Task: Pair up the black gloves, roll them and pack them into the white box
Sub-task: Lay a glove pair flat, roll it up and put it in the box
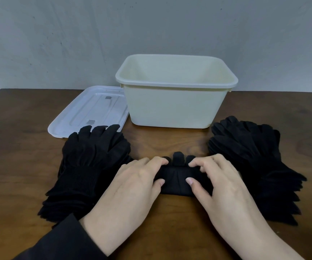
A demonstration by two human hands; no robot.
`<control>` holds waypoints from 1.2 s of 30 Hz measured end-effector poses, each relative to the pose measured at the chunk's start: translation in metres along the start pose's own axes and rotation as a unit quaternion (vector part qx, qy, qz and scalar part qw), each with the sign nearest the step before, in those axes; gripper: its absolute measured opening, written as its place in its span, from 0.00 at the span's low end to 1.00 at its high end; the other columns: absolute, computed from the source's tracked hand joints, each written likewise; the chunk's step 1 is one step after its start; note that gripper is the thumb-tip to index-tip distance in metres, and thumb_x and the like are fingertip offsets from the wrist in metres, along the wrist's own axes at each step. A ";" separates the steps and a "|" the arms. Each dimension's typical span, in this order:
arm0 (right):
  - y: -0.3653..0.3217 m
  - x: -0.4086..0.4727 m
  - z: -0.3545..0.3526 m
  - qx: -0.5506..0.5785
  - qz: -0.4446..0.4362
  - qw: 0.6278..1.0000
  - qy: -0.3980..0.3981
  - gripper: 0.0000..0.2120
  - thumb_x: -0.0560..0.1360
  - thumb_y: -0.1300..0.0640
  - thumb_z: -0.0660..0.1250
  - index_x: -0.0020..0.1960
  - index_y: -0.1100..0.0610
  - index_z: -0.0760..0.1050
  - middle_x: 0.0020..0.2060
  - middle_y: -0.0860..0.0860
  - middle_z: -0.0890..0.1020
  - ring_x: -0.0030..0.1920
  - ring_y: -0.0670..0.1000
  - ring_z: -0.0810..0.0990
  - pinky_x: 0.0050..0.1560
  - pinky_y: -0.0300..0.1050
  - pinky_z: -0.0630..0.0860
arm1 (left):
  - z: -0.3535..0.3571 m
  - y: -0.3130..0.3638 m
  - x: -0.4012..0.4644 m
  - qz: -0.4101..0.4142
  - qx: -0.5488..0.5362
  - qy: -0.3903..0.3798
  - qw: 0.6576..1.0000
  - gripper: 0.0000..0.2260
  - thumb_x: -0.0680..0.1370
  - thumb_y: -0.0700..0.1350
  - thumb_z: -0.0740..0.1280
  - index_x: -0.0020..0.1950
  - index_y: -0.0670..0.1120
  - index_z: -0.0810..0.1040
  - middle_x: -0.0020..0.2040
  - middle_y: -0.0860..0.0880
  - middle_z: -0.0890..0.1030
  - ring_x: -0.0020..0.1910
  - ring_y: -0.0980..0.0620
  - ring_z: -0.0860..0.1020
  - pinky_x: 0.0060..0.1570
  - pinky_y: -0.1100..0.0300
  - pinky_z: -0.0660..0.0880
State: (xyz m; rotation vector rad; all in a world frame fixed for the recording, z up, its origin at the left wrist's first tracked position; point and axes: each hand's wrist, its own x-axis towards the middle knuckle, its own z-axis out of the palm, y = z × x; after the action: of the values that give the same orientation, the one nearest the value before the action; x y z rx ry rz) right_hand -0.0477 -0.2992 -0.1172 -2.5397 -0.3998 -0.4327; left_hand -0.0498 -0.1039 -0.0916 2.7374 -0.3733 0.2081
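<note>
The white box [172,104] stands open at the back of the wooden table [20,147], and everything else is placed from it. Directly in front of the box, nearer the person, lies a partly rolled pair of black gloves [177,177], its fingertips poking out toward the box. Both hands sit on this roll. The left hand [132,184] grips its left end, fingers curled over the top and thumb pressed against the near side. The right hand [220,181] grips the right end in the same way, fingers bent over the fabric and thumb on the roll's front. The roll lies between the two palms, under the fingertips. To the front left of the box a stack of black gloves [87,166] is fanned out, cuffs toward the person. To the front right of the box lies a second fanned stack [254,162]. A clear lid [89,111] lies flat just left of the box, touching its lower corner.
</note>
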 end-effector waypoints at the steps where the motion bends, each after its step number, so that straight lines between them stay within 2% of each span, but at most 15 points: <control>1: 0.000 0.000 0.001 -0.018 -0.014 1.000 0.018 0.09 0.76 0.49 0.67 0.56 0.43 0.77 0.50 0.37 0.72 0.51 0.42 0.73 0.51 0.44 0.73 | 0.000 -0.002 0.000 0.001 0.011 -0.006 1.000 0.20 0.82 0.52 0.61 0.74 0.62 0.64 0.51 0.61 0.70 0.52 0.60 0.71 0.57 0.67 0.69; 4: 0.008 0.000 0.008 -0.067 -0.051 0.994 0.063 0.10 0.75 0.57 0.66 0.51 0.48 0.84 0.50 0.44 0.79 0.50 0.49 0.78 0.52 0.47 0.70 | -0.004 -0.002 0.004 -0.001 0.020 -0.024 1.000 0.24 0.81 0.44 0.64 0.75 0.60 0.65 0.62 0.57 0.70 0.60 0.56 0.72 0.61 0.61 0.71; 7: 0.013 0.002 0.012 -0.088 -0.093 0.991 0.031 0.15 0.72 0.60 0.61 0.51 0.53 0.85 0.48 0.45 0.82 0.50 0.47 0.79 0.53 0.43 0.70 | -0.009 0.002 0.004 0.048 0.017 -0.033 0.998 0.28 0.80 0.39 0.56 0.77 0.60 0.60 0.72 0.57 0.63 0.68 0.54 0.65 0.68 0.59 0.64; 9: 0.015 0.002 0.009 -0.098 -0.125 0.987 0.022 0.17 0.71 0.60 0.60 0.52 0.54 0.85 0.49 0.46 0.83 0.52 0.45 0.76 0.53 0.41 0.72 | -0.010 0.003 0.002 0.091 0.028 -0.056 0.994 0.25 0.78 0.42 0.53 0.73 0.57 0.70 0.69 0.57 0.69 0.67 0.54 0.69 0.66 0.57 0.66; 11: 0.013 -0.002 0.002 -0.085 -0.123 0.989 0.001 0.18 0.70 0.61 0.63 0.56 0.55 0.84 0.54 0.46 0.82 0.56 0.45 0.78 0.55 0.43 0.73 | -0.005 0.002 -0.004 0.109 0.053 -0.075 0.990 0.19 0.77 0.49 0.59 0.67 0.53 0.78 0.66 0.56 0.75 0.64 0.56 0.74 0.62 0.56 0.72; 13: 0.013 -0.007 -0.002 -0.070 -0.105 0.991 -0.048 0.19 0.73 0.54 0.64 0.62 0.53 0.81 0.60 0.44 0.79 0.61 0.43 0.75 0.59 0.44 0.72 | 0.003 -0.002 -0.004 0.107 0.066 -0.087 0.988 0.21 0.74 0.57 0.64 0.65 0.52 0.79 0.64 0.56 0.78 0.62 0.56 0.76 0.59 0.55 0.76; 15: 0.011 -0.008 -0.004 -0.075 -0.095 0.990 -0.074 0.22 0.74 0.45 0.63 0.66 0.50 0.78 0.63 0.42 0.77 0.63 0.42 0.73 0.62 0.44 0.71 | 0.004 -0.002 -0.002 0.112 0.059 -0.085 0.988 0.22 0.71 0.58 0.66 0.63 0.53 0.81 0.62 0.57 0.80 0.60 0.57 0.78 0.55 0.56 0.78; 18: 0.010 -0.005 -0.003 -0.060 -0.075 0.993 -0.072 0.20 0.73 0.44 0.65 0.64 0.46 0.77 0.60 0.38 0.78 0.61 0.40 0.75 0.63 0.41 0.68 | 0.002 -0.002 0.000 0.114 0.050 -0.075 0.989 0.21 0.70 0.59 0.67 0.61 0.54 0.82 0.60 0.58 0.81 0.57 0.59 0.80 0.53 0.58 0.79; 21: 0.005 -0.007 -0.009 -0.028 -0.054 0.996 -0.069 0.16 0.76 0.41 0.61 0.62 0.41 0.73 0.54 0.34 0.78 0.58 0.39 0.73 0.59 0.41 0.71 | -0.001 -0.001 -0.003 0.104 0.033 -0.057 0.992 0.18 0.75 0.59 0.61 0.62 0.56 0.80 0.58 0.61 0.81 0.57 0.62 0.78 0.56 0.60 0.77; 24: 0.001 -0.010 -0.015 0.017 -0.023 0.996 -0.082 0.15 0.76 0.36 0.59 0.61 0.34 0.68 0.52 0.31 0.75 0.58 0.42 0.71 0.53 0.39 0.72 | -0.005 -0.001 -0.004 0.099 -0.005 -0.040 0.994 0.18 0.82 0.59 0.56 0.70 0.60 0.71 0.63 0.64 0.77 0.62 0.65 0.71 0.66 0.62 0.66; 26: 0.000 -0.010 -0.016 0.031 -0.023 0.995 -0.089 0.16 0.75 0.35 0.58 0.62 0.32 0.66 0.52 0.31 0.75 0.59 0.42 0.70 0.52 0.37 0.71 | -0.007 -0.001 -0.006 0.086 -0.057 -0.019 0.994 0.17 0.82 0.59 0.56 0.71 0.63 0.68 0.61 0.65 0.76 0.61 0.66 0.69 0.65 0.68 0.61; 29: 0.000 -0.008 -0.017 0.057 -0.007 0.994 -0.089 0.18 0.73 0.34 0.58 0.62 0.31 0.64 0.53 0.30 0.75 0.61 0.37 0.68 0.50 0.33 0.70 | -0.010 0.001 -0.007 0.055 -0.111 0.010 0.992 0.15 0.81 0.60 0.58 0.68 0.65 0.68 0.57 0.65 0.78 0.56 0.66 0.72 0.59 0.73 0.64; 32: -0.001 -0.005 -0.013 0.057 0.011 0.995 -0.081 0.17 0.74 0.35 0.60 0.61 0.31 0.64 0.51 0.28 0.73 0.59 0.35 0.68 0.51 0.28 0.68 | -0.007 0.001 -0.006 0.028 -0.106 0.039 0.993 0.14 0.80 0.61 0.60 0.65 0.66 0.65 0.52 0.64 0.78 0.52 0.65 0.75 0.52 0.74 0.68; 34: -0.004 -0.001 -0.010 0.032 0.010 0.997 -0.063 0.14 0.76 0.39 0.61 0.60 0.34 0.66 0.52 0.31 0.73 0.57 0.37 0.69 0.52 0.31 0.69 | -0.005 0.001 -0.004 0.014 -0.100 0.056 0.993 0.14 0.79 0.61 0.61 0.63 0.67 0.62 0.50 0.62 0.77 0.49 0.65 0.76 0.48 0.73 0.71; 36: -0.005 0.002 -0.007 -0.017 -0.021 1.000 -0.011 0.12 0.77 0.46 0.64 0.60 0.41 0.73 0.56 0.36 0.74 0.58 0.41 0.72 0.59 0.39 0.69 | -0.001 0.001 -0.003 0.014 -0.077 0.071 0.994 0.14 0.79 0.61 0.61 0.62 0.66 0.60 0.47 0.61 0.75 0.47 0.63 0.76 0.48 0.70 0.73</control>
State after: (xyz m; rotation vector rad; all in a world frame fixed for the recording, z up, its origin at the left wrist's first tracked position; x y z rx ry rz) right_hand -0.0491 -0.2980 -0.1084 -2.5751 -0.4570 -0.4316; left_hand -0.0529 -0.1036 -0.0909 2.5502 -0.3717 0.3626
